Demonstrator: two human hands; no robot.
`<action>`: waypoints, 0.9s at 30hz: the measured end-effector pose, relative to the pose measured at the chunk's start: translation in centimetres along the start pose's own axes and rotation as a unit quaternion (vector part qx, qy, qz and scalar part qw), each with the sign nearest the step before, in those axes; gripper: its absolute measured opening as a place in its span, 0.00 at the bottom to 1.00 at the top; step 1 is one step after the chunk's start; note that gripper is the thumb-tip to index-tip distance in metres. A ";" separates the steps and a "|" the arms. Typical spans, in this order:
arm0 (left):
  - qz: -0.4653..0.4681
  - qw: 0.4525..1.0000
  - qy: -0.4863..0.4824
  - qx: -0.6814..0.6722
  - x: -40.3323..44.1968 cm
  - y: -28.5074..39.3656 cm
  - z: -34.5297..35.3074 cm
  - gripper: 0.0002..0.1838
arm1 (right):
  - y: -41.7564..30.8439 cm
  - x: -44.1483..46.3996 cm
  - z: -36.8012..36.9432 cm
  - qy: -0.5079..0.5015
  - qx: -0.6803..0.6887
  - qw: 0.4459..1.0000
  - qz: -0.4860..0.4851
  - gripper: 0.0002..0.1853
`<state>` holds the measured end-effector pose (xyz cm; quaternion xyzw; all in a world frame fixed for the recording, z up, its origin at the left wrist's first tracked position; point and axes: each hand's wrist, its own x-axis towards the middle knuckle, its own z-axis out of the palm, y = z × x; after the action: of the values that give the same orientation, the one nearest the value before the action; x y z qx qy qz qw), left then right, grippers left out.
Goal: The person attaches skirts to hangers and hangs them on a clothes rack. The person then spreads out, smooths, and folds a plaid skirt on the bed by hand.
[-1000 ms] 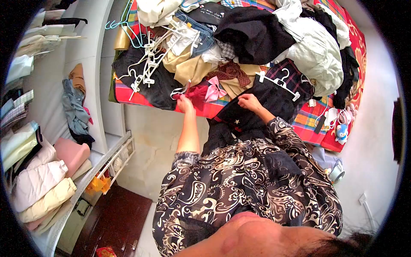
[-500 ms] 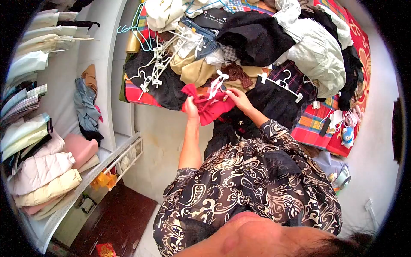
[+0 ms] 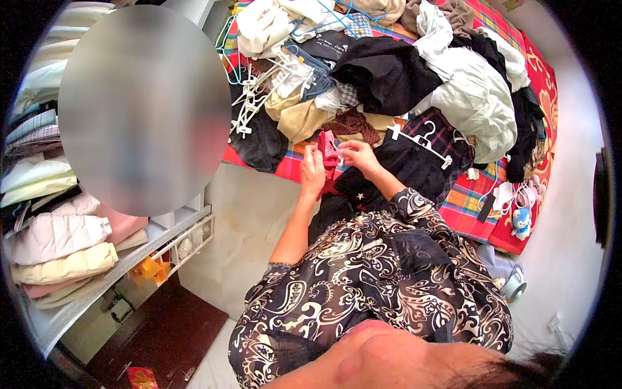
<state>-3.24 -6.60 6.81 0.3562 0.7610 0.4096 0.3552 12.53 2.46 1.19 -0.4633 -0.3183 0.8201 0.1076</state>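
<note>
My left hand [image 3: 313,172] is closed on a red garment [image 3: 328,149], which hangs narrow and folded beside its fingers. My right hand [image 3: 359,157] pinches a small white piece [image 3: 340,158] against the garment; it looks like part of a white clip hanger, though the fingers hide most of it. Just beyond lies a dark red patterned cloth [image 3: 355,126]. To the right of my hands, a black skirt [image 3: 408,155] lies on the bed under a white clip hanger [image 3: 424,141].
Clothes are heaped across the bed, including a black garment [image 3: 389,71] and a pale shirt [image 3: 476,84]. White hangers [image 3: 249,104] lie tangled at the left. Folded jackets [image 3: 61,240] fill the wardrobe shelf [image 3: 116,285]. A large blurred oval [image 3: 146,110] hides part of the wardrobe.
The red garment, spread between both hands before, is now narrow and gathered at my left hand. My left hand has moved right; my right hand has shifted from the garment's edge to the white piece.
</note>
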 end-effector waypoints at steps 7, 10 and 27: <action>-0.017 0.996 -0.062 -0.066 -2.2 -4.3 0.5 0.22 | -1.1 -1.0 -1.2 0.027 0.164 0.985 -0.049 0.14; -0.006 0.997 -0.073 0.013 -4.0 -6.3 1.2 0.22 | -1.5 -2.4 -2.5 0.061 0.166 0.981 -0.077 0.16; 0.150 0.925 0.350 0.022 -10.7 -0.6 -4.7 0.18 | -9.7 -9.9 0.8 0.016 -0.244 0.902 -0.354 0.18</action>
<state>-2.02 -17.49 10.83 0.3084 0.7834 0.5396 -0.0071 16.12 4.96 14.39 -0.3445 -0.6500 0.6169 0.2797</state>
